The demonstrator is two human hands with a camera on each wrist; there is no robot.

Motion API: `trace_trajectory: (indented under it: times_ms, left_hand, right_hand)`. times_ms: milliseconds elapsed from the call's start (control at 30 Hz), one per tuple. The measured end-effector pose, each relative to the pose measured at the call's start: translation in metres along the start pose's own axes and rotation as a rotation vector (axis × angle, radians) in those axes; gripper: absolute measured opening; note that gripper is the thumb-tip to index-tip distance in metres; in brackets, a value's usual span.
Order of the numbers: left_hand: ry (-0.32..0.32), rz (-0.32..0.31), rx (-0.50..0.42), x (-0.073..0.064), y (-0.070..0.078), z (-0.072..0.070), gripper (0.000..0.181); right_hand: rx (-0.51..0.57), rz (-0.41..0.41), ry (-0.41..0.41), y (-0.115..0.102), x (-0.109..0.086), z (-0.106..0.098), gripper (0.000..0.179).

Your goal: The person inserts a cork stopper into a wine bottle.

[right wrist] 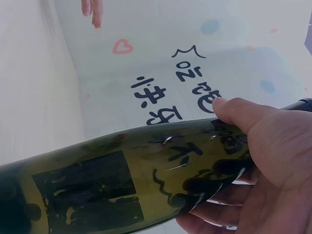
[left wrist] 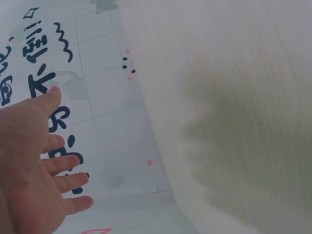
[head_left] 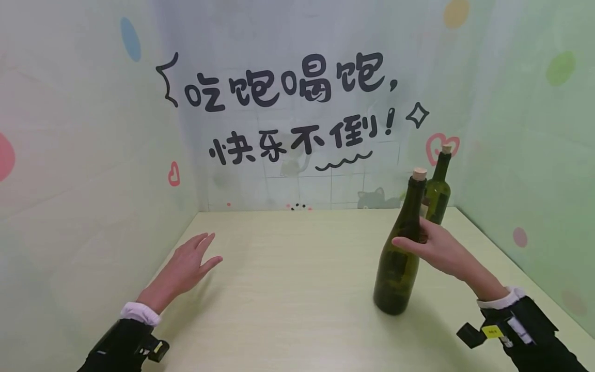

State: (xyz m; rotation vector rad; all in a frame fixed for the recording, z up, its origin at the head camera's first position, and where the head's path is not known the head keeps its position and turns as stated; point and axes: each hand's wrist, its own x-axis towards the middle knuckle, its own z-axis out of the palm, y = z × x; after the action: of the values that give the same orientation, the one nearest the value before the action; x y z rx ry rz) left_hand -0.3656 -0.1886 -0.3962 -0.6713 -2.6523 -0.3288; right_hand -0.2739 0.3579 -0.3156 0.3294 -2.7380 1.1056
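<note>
A dark green glass bottle (head_left: 395, 274) with a cork leans slightly to the right in the head view. My right hand (head_left: 439, 248) grips it around the lower neck and shoulder, with the thumb across the near side. In the right wrist view the fingers curl behind the glass, and a dark label patch (right wrist: 87, 185) shows on the body. Over the left part of the table, my left hand (head_left: 188, 263) holds nothing. Its fingers are extended and the thumb is spread, as the left wrist view also shows.
Behind the gripped bottle stands a second green corked bottle (head_left: 439, 194), near the table's back right corner. The pale wooden table (head_left: 288, 279) is bordered by printed walls at the left, back and right. Large black lettering (head_left: 288, 82) covers the back wall.
</note>
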Motion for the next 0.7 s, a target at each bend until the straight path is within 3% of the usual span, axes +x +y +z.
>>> trace_trajectory:
  times_ms: [700]
  left_hand:
    - [-0.021, -0.018, -0.009, -0.006, -0.002, 0.002, 0.071]
  right_hand:
    - [0.006, 0.04, 0.008, 0.033, 0.002, -0.034, 0.065]
